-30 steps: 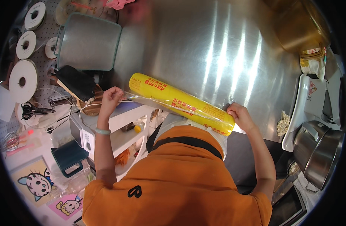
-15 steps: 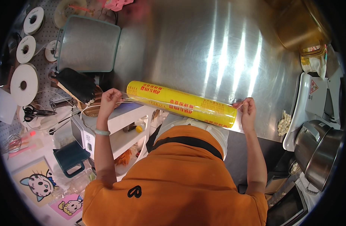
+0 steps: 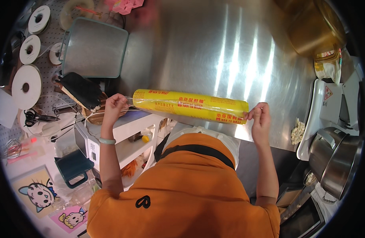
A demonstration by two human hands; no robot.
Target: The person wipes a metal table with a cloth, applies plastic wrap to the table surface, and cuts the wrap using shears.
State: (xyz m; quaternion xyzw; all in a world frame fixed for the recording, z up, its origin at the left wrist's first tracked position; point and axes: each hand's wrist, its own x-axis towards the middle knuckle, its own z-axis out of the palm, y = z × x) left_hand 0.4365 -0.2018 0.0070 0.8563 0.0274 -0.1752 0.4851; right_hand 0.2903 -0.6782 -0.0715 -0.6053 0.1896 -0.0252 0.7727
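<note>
A yellow roll of cling film (image 3: 190,104) with red print lies crosswise on the near part of the steel table, its right end slightly closer to me. Clear film shows as shiny creases along it. Just off the roll's left end, my left hand (image 3: 115,104) is closed in a pinch on a gathered edge of the film. My right hand (image 3: 259,114) pinches at the right end, fingertips close against the roll. What lies between those right fingertips is mostly hidden, but film stretches toward them.
The steel table (image 3: 190,51) extends ahead. At left stand a teal-rimmed tray (image 3: 96,47), a black glove (image 3: 81,89), scissors (image 3: 35,117) and ribbon spools (image 3: 27,87). On the right are a gold pot (image 3: 315,29), a white scale (image 3: 329,101) and steel bowls (image 3: 329,148).
The roll has turned, shifting its printing, and its right end has moved a little away from me. My right hand has come closer to that end; both hands keep their pinch.
</note>
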